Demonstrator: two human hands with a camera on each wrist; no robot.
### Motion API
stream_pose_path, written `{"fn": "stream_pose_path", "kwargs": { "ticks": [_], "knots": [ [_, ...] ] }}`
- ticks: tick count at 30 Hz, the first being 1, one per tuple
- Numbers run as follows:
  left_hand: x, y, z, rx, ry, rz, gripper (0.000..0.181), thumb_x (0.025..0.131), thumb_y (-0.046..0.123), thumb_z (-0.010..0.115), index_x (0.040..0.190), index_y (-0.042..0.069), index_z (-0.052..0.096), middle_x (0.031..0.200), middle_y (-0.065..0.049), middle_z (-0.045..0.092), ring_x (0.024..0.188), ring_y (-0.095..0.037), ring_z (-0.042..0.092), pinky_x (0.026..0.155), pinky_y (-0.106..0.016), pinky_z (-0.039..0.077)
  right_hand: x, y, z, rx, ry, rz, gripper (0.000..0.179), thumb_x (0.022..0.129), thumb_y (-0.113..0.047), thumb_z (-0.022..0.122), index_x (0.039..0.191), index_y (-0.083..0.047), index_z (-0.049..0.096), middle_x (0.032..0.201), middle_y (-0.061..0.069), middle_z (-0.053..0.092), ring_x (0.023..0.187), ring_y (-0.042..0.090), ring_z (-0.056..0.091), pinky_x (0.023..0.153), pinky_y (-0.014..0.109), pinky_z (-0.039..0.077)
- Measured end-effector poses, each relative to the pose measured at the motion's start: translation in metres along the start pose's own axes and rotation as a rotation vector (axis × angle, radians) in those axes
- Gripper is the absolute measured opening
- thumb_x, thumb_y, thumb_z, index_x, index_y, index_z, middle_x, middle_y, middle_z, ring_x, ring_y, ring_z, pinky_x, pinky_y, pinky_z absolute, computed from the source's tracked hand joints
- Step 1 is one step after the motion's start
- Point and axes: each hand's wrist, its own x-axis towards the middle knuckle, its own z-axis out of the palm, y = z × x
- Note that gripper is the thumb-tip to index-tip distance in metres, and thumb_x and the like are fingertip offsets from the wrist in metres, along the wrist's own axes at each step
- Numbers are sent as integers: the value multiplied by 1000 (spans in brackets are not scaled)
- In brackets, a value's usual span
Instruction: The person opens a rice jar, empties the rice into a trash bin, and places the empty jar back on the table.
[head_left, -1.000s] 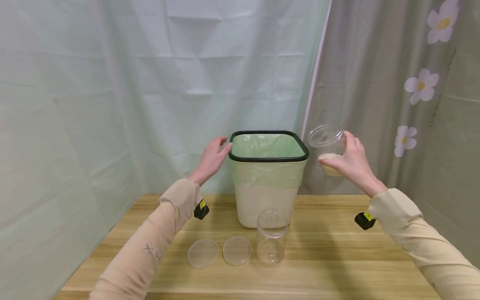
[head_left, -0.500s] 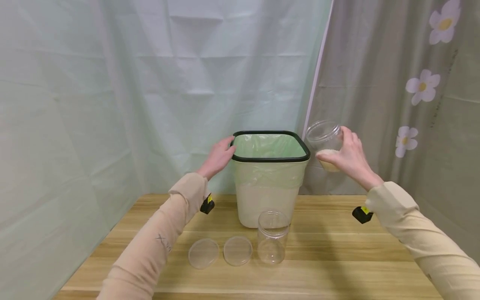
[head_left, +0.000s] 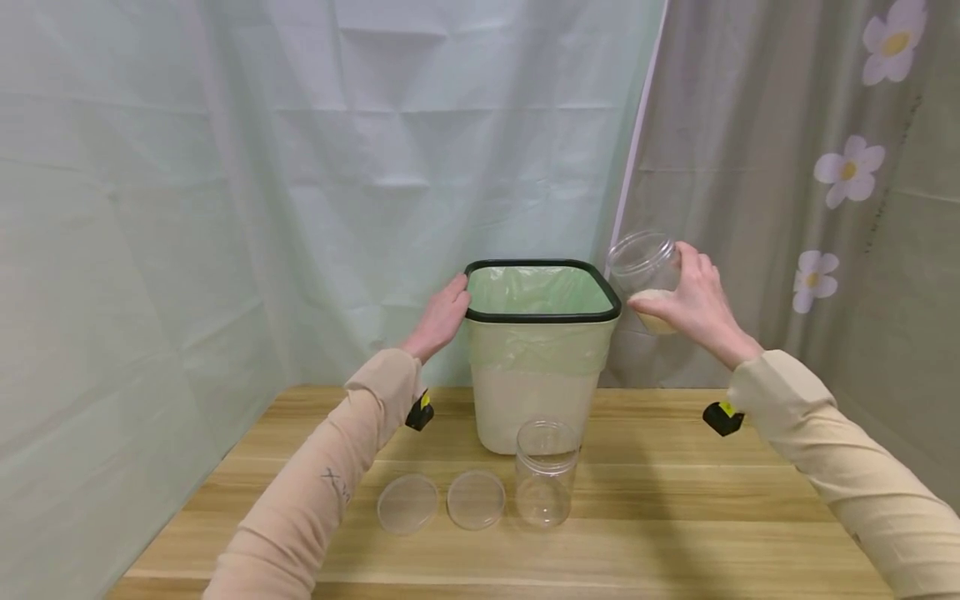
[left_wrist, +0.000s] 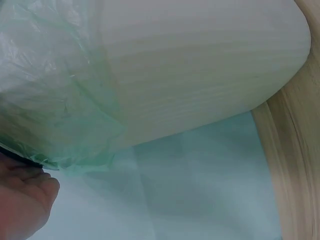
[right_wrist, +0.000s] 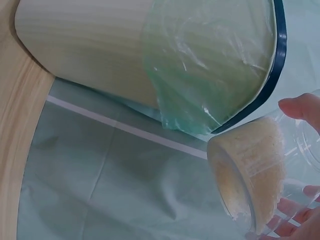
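Observation:
A pale trash bin [head_left: 536, 400] with a green liner bag [head_left: 551, 358] stands on the table, its black rim [head_left: 542, 317] round the top. My left hand [head_left: 438, 318] touches the rim's left side from outside; its fingertips are partly hidden in the left wrist view. With my right hand [head_left: 701, 298] I hold a clear plastic jar [head_left: 643, 254] in the air by the bin's right side. The jar has no lid and tilts, mouth toward the bin. Pale grains like rice [right_wrist: 265, 172] lie in its lower part.
Another clear jar [head_left: 545, 487] stands upright in front of the bin, with no lid on. To its left two clear round lids [head_left: 476, 500] [head_left: 407, 504] lie flat on the wooden table [head_left: 720, 517]. Curtains [head_left: 450, 125] hang behind and at the sides.
My left hand has come right from beside the bin to touch its rim. The right hand has raised the jar a little and shifted it left toward the bin.

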Motion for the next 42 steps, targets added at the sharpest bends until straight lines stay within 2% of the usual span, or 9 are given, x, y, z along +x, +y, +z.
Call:
{"fn": "stream_pose_path", "kwargs": {
  "ticks": [8,14,20,23,28,34,42],
  "knots": [
    [1,-2,0,11,-9,-1,51,98,25,23,138,-6,25,144,-14,19,131,-23,16,104,-28,11,7,-9,3,-14,-14,-17,94,63,-30,80,133,3,28,119,26,37,106,42,33,80,54,34],
    [0,-3,1,6,-7,-5,50,98,23,23,138,-7,25,144,-15,20,131,-23,17,104,-27,11,14,-16,3,-41,-31,-30,92,63,-31,79,133,2,29,118,26,37,101,40,34,74,52,36],
    [0,-3,1,14,-5,-2,50,96,22,23,138,-5,26,144,-14,21,131,-22,17,104,-26,12,22,-23,1,-71,-71,-56,94,63,-30,80,135,1,27,123,27,35,106,42,33,81,55,34],
    [0,-2,1,7,-5,-2,49,96,21,23,138,-5,26,144,-13,21,131,-21,17,104,-26,12,26,-27,1,-100,-85,-83,93,63,-29,79,135,0,27,122,28,36,105,43,34,78,57,36],
    [0,-3,0,13,10,1,48,95,17,24,137,-6,28,143,-14,23,131,-24,19,104,-27,13,32,-32,3,-162,-100,-125,89,64,-26,78,134,-2,28,120,28,37,102,42,35,72,56,39],
    [-2,-4,1,1,17,-15,49,95,18,24,138,-6,27,144,-13,22,131,-23,18,104,-28,14,39,-35,8,-202,-110,-154,87,63,-24,76,133,-3,30,118,27,38,102,42,36,72,55,40],
    [-2,-4,1,14,57,-18,49,93,17,26,137,-5,29,143,-14,25,130,-24,20,103,-27,14,44,-40,11,-254,-120,-199,89,61,-22,76,134,-3,29,117,27,39,102,44,37,73,55,39]
  ]
}}
